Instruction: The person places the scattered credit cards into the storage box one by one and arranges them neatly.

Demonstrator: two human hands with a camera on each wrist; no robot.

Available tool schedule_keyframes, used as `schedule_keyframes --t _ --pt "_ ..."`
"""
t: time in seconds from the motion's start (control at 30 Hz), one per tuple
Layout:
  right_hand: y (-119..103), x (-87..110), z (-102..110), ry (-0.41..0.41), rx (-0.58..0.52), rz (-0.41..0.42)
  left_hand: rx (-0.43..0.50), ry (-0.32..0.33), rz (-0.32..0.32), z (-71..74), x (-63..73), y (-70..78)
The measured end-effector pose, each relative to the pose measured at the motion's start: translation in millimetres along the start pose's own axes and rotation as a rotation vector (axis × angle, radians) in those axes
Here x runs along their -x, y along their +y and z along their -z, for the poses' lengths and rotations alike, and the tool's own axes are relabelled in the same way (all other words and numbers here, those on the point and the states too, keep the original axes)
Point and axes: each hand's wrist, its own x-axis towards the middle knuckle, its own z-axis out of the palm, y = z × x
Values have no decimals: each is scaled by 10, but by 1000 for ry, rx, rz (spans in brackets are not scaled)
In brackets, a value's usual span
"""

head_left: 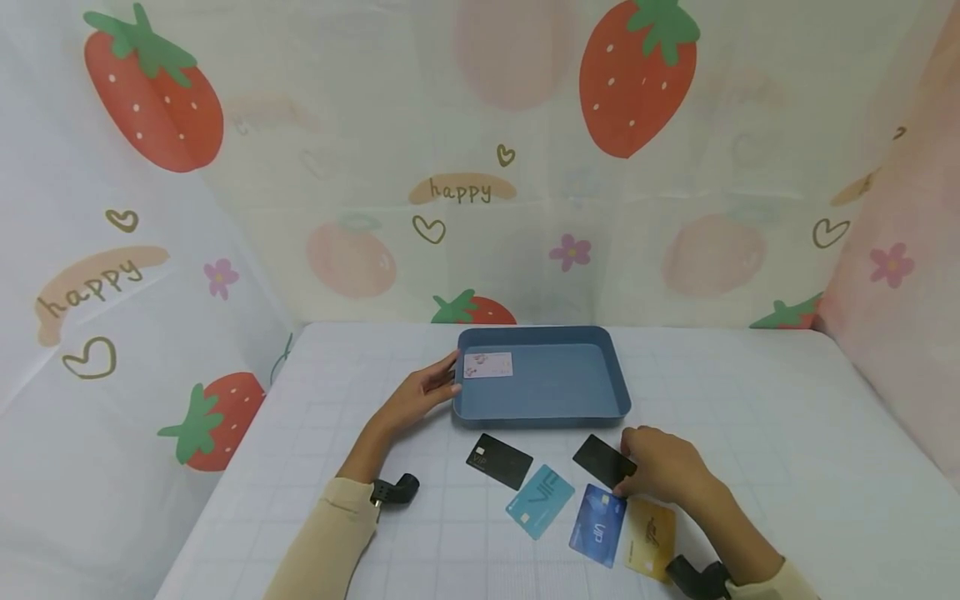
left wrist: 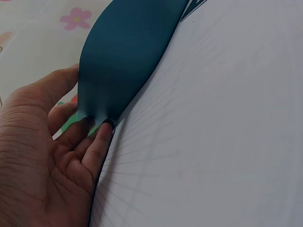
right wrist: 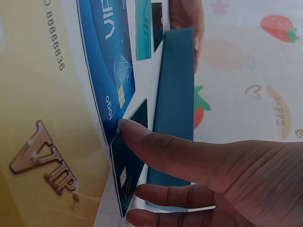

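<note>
In the head view my left hand (head_left: 415, 400) rests its fingertips and thumb against the left wall of a blue-grey tray (head_left: 573, 379). The left wrist view shows the fingers along the outside of that wall. My right hand (head_left: 669, 467) pinches the right end of a black card (head_left: 597, 458) between thumb and fingers, in front of the tray's near right corner. In the right wrist view the thumb lies at one edge of this card (right wrist: 132, 156), the fingers at the other. A dark blue VIP card (head_left: 597, 525) and a gold card (head_left: 650, 536) lie close by, nearer me.
A pale pink card (head_left: 487, 365) lies inside the tray at its left. Another black VIP card (head_left: 499, 461) and a light blue VIP card (head_left: 541, 502) lie on the white table (head_left: 420, 550) before it. A printed cloth (head_left: 360, 158) hangs behind the table.
</note>
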Motion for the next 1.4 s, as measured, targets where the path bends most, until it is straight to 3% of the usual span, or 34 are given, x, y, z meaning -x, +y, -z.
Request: schedule_keyframes --t 0.4,0.87,1.2,1.4 --pt "16 42 -3 9 -27 41 3 -1 -1 1 -9 -18" --pt "27 2 10 31 -49 18 -1 -3 -9 3 -23 -34" --pt "41 -3 16 67 -188 91 -16 0 5 -2 -22 -19" --pt "34 -16 35 53 -282 115 -16 -3 -20 2 -7 24"
